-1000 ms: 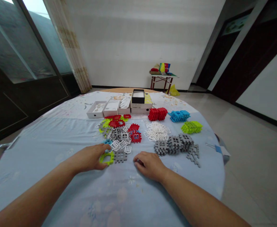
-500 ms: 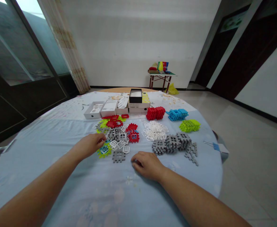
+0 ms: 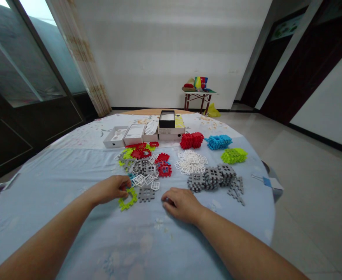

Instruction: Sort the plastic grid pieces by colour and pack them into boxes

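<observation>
My left hand (image 3: 112, 188) rests on the light blue tablecloth (image 3: 72, 175), fingers curled on a lime green waffle tile (image 3: 128, 200). Just right of that tile lies a grey tile (image 3: 146, 194). My right hand (image 3: 180, 202) lies knuckles up on the cloth with its fingers curled under; whether it holds anything is hidden. Beyond my hands is a loose heap of mixed tiles (image 3: 144, 165) in red, grey, white, blue and green. To the right stand sorted stacks: grey (image 3: 213, 177), white (image 3: 191, 162), red (image 3: 192, 140), blue (image 3: 218, 141) and green (image 3: 234, 155).
Several open white boxes (image 3: 131, 135) and a black-and-yellow box (image 3: 168, 121) stand at the table's far side. A small table with coloured items (image 3: 198, 93) is against the back wall. The table's right edge drops to a tiled floor (image 3: 305, 175).
My left hand reached up to the mixed heap, then drew back toward me with the green tile. My right hand stayed almost still.
</observation>
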`<state>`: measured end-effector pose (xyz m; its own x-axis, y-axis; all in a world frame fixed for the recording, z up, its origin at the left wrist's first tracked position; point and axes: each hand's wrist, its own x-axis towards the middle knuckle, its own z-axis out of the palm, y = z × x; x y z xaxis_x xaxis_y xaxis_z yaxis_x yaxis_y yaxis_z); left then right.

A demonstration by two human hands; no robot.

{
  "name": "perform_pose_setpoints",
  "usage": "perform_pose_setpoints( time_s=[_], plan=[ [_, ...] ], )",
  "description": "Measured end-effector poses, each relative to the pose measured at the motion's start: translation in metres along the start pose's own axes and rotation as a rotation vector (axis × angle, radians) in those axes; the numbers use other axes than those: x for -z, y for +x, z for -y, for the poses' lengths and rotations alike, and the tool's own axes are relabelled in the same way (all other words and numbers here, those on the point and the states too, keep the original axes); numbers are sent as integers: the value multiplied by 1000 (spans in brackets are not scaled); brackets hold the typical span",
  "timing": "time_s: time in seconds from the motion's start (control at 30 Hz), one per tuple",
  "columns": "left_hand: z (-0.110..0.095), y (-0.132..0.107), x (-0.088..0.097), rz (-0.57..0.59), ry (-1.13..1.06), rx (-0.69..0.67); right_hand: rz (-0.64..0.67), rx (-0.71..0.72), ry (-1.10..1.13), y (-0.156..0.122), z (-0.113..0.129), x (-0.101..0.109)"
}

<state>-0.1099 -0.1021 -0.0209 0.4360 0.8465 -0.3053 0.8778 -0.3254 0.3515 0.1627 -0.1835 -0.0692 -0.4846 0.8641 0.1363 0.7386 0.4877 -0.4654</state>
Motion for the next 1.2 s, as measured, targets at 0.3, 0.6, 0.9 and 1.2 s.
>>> perform_pose_setpoints(
  time_s=[0.3, 0.6, 0.9, 1.2],
  plan=[
    [-44, 6, 5, -310, -220, -184, -156, -34, 348, 4, -6, -1],
    [-81, 24, -26, -540, -330, -444, -264, -185, 840, 11, -9, 15],
    [-65, 28, -38, -709, -228, -442, -389, -76, 532, 3, -5, 41],
    [-21, 35, -30, -821, -222, -167, -673, -490, -114, -29, -130, 139]
  ],
)
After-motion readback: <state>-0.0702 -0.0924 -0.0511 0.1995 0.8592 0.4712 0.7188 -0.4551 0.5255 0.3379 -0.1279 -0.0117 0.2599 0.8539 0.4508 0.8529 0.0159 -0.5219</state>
